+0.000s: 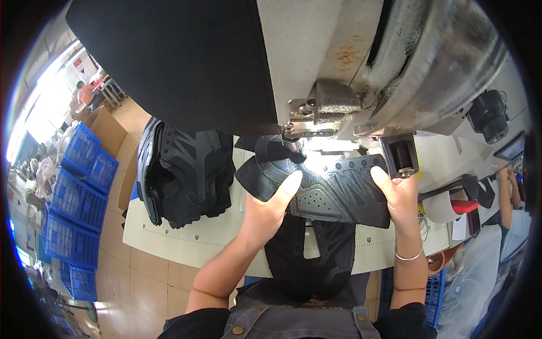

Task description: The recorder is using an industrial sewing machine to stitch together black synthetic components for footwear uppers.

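Observation:
A black shoe upper (324, 198) with eyelet holes and a perforated side panel lies under the lit needle area (296, 144) of a sewing machine. My left hand (266, 212) grips its left part, thumb on top and the other fingers hidden beneath. At its right end my right hand (400, 198) pinches the edge, thumb on top, fingers mostly out of sight underneath. Another black upper (336, 260) hangs over the table's near edge, below the one in my hands. To the left stands a pile of similar black uppers (195, 169).
The machine head (322, 51) fills the top of the view above my hands. Blue plastic crates (76, 195) are stacked along the left, near a cardboard box (104, 130). A red item (464, 207) sits on the table's right side. Farther right, another person's arm (504, 198) shows.

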Demonstrator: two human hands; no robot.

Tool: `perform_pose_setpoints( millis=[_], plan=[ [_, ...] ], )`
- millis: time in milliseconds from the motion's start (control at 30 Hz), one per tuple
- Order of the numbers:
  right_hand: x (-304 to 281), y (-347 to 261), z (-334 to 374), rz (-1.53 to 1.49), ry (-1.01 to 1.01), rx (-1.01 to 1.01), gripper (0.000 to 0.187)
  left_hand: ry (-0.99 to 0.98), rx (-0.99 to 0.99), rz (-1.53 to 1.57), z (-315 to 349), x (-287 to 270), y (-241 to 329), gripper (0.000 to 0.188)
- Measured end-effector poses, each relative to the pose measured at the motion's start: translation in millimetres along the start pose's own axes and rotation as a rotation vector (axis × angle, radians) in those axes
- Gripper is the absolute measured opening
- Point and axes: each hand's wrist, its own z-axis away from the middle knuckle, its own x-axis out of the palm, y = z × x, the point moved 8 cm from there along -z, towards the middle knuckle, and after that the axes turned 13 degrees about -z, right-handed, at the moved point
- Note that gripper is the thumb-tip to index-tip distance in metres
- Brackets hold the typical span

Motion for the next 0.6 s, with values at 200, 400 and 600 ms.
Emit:
perform_pose_setpoints(
  millis=[200,400,600],
  plan=[
    [1.4,4.0,1.1,-0.035,-0.019,0.016,0.027,-0.043,-0.036,0.053,-11.8,-0.2,2.4,0.024],
    [6.3,3.3,8.5,-0.083,0.002,0.067,0.029,-0.048,-0.147,-0.007,-7.6,-6.2,-4.0,0.014],
    [10.9,7.1,26.2,-0.042,-0.025,0.156,0.031,-0.094,-0.168,-0.097,16.8,-1.0,-9.3,0.021]
  ],
)
